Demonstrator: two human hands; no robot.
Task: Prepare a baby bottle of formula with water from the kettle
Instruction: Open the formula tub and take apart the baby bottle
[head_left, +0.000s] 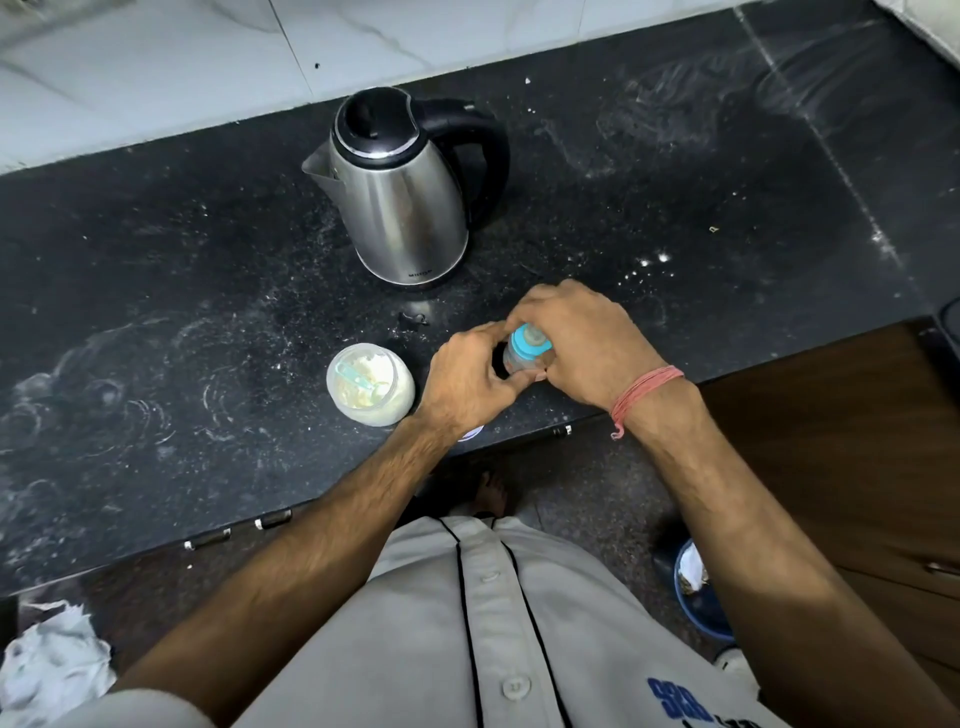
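Note:
A small clear baby bottle (522, 361) with a blue collar and teat stands near the front edge of the black counter (156, 291). My left hand (470, 376) grips the bottle's body from the left. My right hand (576, 338) curls round the blue collar from the right and above. An open jar of white formula powder (369, 384) with a pale blue scoop in it sits just left of my left hand. The steel kettle (400, 192), lid closed, stands behind, spout to the left and black handle to the right.
White powder is scattered over the counter. A white tiled wall (156, 62) runs along the back. A small round white object (470, 432) shows under my left wrist at the counter edge. On the floor lie a blue bin (698, 597) and crumpled white cloth (52, 660).

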